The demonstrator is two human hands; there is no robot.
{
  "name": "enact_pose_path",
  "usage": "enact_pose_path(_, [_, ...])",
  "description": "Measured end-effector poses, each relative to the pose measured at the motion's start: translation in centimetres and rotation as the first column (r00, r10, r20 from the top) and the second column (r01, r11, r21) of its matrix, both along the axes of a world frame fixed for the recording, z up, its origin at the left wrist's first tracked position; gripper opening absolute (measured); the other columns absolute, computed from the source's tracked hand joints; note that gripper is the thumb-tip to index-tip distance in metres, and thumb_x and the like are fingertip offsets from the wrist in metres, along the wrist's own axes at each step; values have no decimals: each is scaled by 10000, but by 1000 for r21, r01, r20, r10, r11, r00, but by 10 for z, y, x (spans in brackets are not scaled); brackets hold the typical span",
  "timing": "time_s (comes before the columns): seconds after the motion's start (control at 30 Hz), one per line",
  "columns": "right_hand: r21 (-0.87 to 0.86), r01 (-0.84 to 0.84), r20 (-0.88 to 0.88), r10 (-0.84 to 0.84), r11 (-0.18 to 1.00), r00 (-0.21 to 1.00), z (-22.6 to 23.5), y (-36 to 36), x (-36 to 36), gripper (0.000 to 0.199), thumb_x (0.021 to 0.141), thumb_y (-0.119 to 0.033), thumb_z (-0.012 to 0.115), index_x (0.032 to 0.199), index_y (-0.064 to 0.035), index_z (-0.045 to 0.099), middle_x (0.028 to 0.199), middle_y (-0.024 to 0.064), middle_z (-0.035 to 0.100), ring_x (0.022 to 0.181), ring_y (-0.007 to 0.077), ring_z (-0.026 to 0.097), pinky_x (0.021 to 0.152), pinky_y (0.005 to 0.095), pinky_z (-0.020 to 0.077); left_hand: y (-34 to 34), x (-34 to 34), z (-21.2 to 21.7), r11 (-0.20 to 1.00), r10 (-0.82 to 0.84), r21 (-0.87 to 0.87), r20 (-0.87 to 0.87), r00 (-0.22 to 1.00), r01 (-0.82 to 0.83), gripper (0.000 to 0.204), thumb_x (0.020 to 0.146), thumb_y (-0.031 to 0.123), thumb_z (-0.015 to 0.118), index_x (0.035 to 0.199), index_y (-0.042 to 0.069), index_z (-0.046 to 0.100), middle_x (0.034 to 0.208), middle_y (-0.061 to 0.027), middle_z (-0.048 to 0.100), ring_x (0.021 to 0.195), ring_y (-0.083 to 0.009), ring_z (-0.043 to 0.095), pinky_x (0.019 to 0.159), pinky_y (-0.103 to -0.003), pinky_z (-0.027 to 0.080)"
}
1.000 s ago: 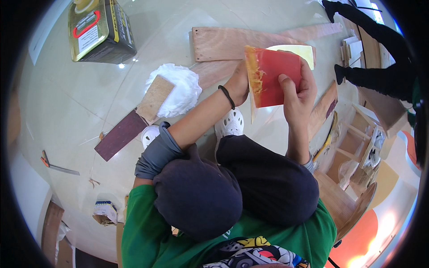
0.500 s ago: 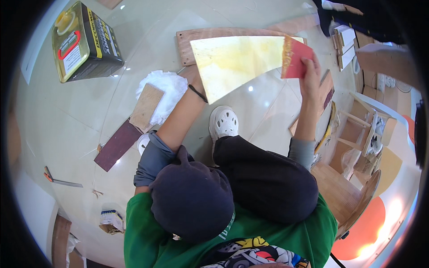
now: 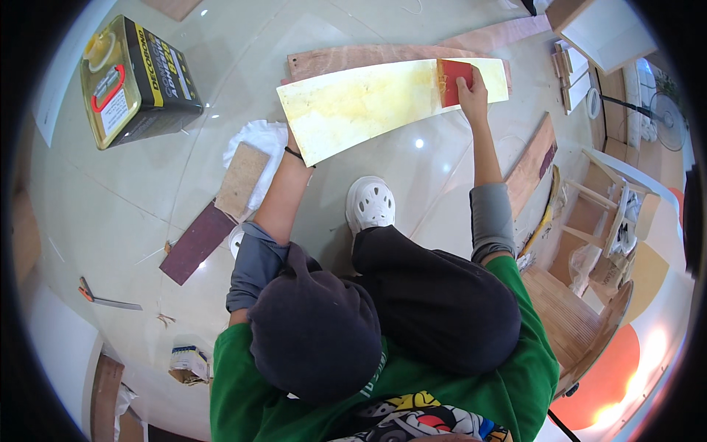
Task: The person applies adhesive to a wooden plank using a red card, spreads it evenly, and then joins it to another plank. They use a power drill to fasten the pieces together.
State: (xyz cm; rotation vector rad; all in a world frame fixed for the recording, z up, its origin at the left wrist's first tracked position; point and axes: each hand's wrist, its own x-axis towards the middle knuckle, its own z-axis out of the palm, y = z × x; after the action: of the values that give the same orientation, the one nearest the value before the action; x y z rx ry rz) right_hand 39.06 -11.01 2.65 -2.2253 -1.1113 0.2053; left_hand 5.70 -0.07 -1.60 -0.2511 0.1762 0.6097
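Note:
A long curved panel [image 3: 361, 107], coated pale yellow and glossy, is held up in front of me. My left hand [image 3: 292, 138] supports it from behind at the left end; the fingers are hidden by the panel, with only the wrist and its dark band showing. My right hand [image 3: 475, 94] pinches a flat red spreader [image 3: 458, 78] between thumb and fingers. Its left edge carries amber glue and lies against the coated face, near the panel's right end.
Bare curved wood strips [image 3: 331, 59] lie just beyond the panel. A large metal can [image 3: 158, 81] stands at far left. Nearer are a white cloth [image 3: 269, 151], a tan block [image 3: 243, 177], a maroon board [image 3: 197, 243] and a clamp [image 3: 107, 300]. Wooden furniture [image 3: 589, 214] fills the right.
The panel has tilted so more of its length shows, and its left end has shifted left. My right hand and the spreader have moved left and slightly away from me.

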Motion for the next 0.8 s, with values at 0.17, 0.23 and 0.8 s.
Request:
enact_pose_path(0.17, [-147,27,111,-10,989,994,0,-2,0,316,865,-161,583,1146,-27,529,840,193,653,742,312,657,694,377,515,1,-5,-10,993,100,88,-210,973,-83,846,830,753,401,1231,17,521,1201,-148,583,1049,-268,594,891,-393,502])
enact_pose_path(0.23, [-139,35,120,-18,990,993,-4,-2,-1,308,867,-169,581,1137,-32,525,837,197,652,742,331,657,688,387,514,0,-7,3,991,110,103,-319,941,-80,852,825,759,403,1215,13,533,1182,-145,592,1038,-268,598,887,-391,504])
enact_pose_path(0.8, [-155,-96,-12,96,983,995,1,17,-76,335,868,-166,564,1166,-26,507,760,211,632,666,330,640,620,387,488,8,-8,9,999,32,39,-258,966,-22,964,794,814,348,1254,-21,492,1227,-196,561,1083,-329,584,908,-445,494])
